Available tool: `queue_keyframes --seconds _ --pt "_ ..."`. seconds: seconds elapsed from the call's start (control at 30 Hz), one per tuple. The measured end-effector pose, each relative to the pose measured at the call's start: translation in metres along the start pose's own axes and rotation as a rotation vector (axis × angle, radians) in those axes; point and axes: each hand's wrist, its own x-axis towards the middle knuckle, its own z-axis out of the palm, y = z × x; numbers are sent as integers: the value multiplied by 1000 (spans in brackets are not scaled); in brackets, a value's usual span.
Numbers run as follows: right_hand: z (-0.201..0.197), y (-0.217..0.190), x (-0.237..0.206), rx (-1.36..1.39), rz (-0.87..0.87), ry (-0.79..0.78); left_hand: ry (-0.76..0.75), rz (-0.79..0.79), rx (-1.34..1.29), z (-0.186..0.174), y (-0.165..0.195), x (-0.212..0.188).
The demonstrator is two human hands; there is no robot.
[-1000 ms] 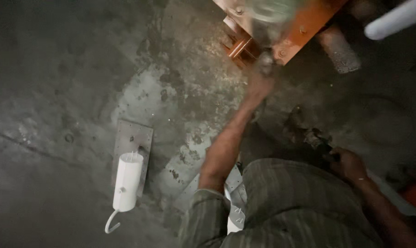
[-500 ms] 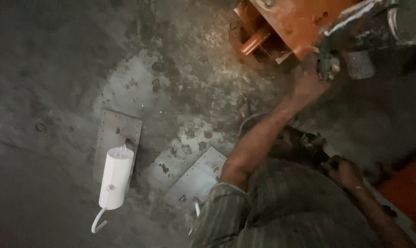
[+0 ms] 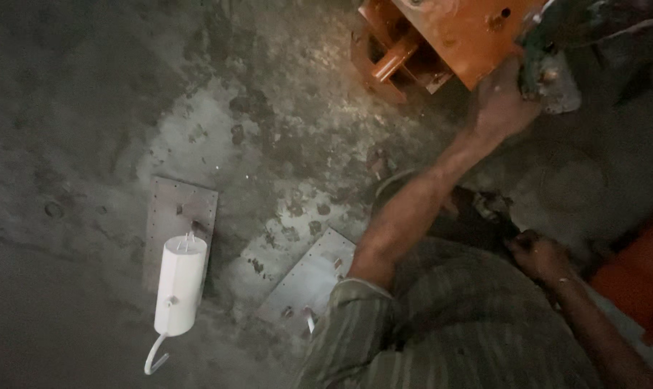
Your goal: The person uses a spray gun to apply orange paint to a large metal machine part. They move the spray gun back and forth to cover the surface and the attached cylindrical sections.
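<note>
Left hand (image 3: 501, 108) is up, fingers curled against the orange metal frame (image 3: 456, 39) edge (grip unclear); right hand (image 3: 537, 253) rests low, closure hidden, white cylinder (image 3: 180, 284) lying well apart.

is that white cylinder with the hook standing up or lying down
Lying down. The white cylinder rests on its side across a grey metal plate on the concrete floor, with its hook trailing off the lower end.

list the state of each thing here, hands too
left hand: raised, grip closed on the dark green part at the orange machine's edge
right hand: low by the lap, grip unclear
orange machine: tilted in frame
white cylinder: lying on a metal plate
second plate: flat on the floor
</note>
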Motion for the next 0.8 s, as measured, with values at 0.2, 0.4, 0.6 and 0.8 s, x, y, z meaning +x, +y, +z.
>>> queue_keyframes --seconds 0.2,0.4,0.6,0.8 --pt "-5 -4 -12 -3 -101 27 168 137 53 12 -12 -7" --pt "7 15 -8 -75 -7 -3 55 149 56 -10 -20 12" --pt "20 58 8 192 -354 116 -123 -173 -33 -111 -37 -55" --pt "30 90 41 130 -274 34 -7 -301 194 -185 -48 -69"
